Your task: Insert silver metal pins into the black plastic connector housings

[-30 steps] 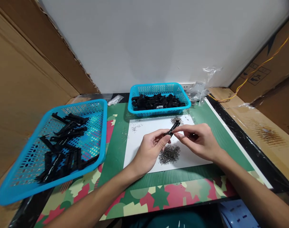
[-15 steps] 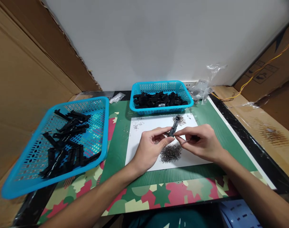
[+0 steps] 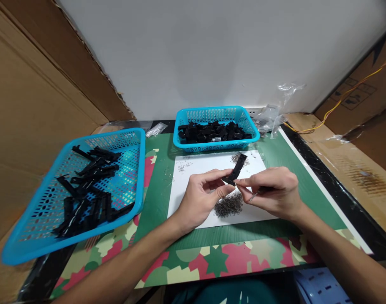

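My left hand (image 3: 203, 196) is closed on the lower end of a long black plastic part (image 3: 239, 166), which leans up and to the right. The fingertips of my right hand (image 3: 270, 190) touch that same lower end, and a thin metal-tipped tool (image 3: 254, 196) with a dark handle lies held in this hand. Anything tiny between the right fingertips is too small to make out. Below the hands, a dense pile of small metal pieces (image 3: 227, 205) rests on a white sheet (image 3: 183, 190). A smaller metal pile (image 3: 236, 158) is behind the black part.
A blue basket (image 3: 139, 169) with long black parts stands at the left. Another blue basket (image 3: 216, 146) full of black pieces is at the back, beside clear plastic bags (image 3: 269, 120). Cardboard (image 3: 364, 97) and a yellow cable (image 3: 334, 107) are at the right.
The black part has turned in my left hand, showing a broader, smoother face and leaning further right. My right hand has shifted slightly right, with its tool tip now angled down to the left.
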A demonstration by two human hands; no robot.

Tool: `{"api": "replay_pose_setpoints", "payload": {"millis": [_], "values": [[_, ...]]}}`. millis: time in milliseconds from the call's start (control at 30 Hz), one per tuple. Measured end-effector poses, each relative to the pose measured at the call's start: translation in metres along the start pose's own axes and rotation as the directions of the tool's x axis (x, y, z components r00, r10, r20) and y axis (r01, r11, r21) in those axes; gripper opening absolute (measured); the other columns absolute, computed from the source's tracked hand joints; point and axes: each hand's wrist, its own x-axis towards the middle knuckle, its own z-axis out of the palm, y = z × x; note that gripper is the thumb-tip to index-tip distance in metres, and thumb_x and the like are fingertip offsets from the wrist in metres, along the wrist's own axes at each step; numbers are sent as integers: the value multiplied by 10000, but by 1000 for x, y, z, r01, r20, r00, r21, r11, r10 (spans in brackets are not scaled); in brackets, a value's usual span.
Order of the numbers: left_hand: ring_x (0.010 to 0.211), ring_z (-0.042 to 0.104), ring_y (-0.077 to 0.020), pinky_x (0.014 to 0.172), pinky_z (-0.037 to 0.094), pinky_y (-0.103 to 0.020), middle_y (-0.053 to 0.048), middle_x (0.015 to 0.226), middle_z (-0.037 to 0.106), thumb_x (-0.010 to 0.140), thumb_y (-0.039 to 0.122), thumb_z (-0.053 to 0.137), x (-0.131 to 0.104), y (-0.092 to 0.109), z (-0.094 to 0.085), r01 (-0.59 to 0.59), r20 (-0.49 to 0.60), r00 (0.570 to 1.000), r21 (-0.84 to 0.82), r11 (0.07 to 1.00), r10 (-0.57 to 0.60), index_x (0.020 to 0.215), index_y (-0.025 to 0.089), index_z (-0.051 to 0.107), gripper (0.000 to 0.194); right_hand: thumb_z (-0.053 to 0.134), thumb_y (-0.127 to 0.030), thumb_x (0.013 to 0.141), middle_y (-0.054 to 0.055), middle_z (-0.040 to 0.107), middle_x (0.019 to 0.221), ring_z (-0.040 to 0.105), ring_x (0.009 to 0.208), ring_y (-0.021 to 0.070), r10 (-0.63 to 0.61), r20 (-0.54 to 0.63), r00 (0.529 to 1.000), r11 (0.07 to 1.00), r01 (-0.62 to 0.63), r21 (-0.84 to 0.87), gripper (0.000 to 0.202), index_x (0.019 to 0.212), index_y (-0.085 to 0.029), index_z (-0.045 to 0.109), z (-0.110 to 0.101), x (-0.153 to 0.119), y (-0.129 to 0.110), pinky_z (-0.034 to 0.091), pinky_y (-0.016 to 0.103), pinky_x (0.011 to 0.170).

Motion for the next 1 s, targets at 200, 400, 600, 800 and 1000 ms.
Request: {"api": "replay_pose_setpoints", "payload": {"millis": [200,400,600,800,1000], "values": [[854,678,-208,748,561,-305,-126,1047,794,807,340,890,0,-1,-1,12,21,1000,-5,1000,-12,1184,160,829,422,756,-242,921,-30,625,503,491,413,70,6,25,1000,1000,-7,25,129,829,-181,823,-1,3,-1,411,192,435],[719,620,-156,694,521,-283,-82,886,774,814,387,888,1,1,-1,58,5,998,-34,998,-58,1195,153,819,452,746,-137,922,-4,779,670,625,470,85,-72,17,997,997,72,8,115,967,-207,825,-2,6,0,491,190,494],[668,554,-112,600,411,-240,-58,821,703,790,491,896,5,-2,-2,149,40,989,-136,979,-145,1125,131,807,499,748,-178,934,-64,644,518,454,390,64,-23,17,1000,986,25,-166,106,1019,-194,810,-4,6,4,390,205,451],[541,354,-96,531,279,-255,38,573,426,1023,599,569,2,-3,-5,197,175,965,25,980,-198,859,142,737,514,718,-138,949,-17,765,721,507,464,52,-35,30,999,994,38,-106,84,928,-190,781,-8,8,7,393,187,490],[934,594,-170,836,472,-310,-51,1200,697,946,363,770,2,-4,-7,-152,30,987,451,879,155,1305,247,672,390,673,-181,969,-44,636,597,445,464,65,118,169,979,986,-95,-139,117,922,-179,781,-9,5,13,327,210,481]]}}
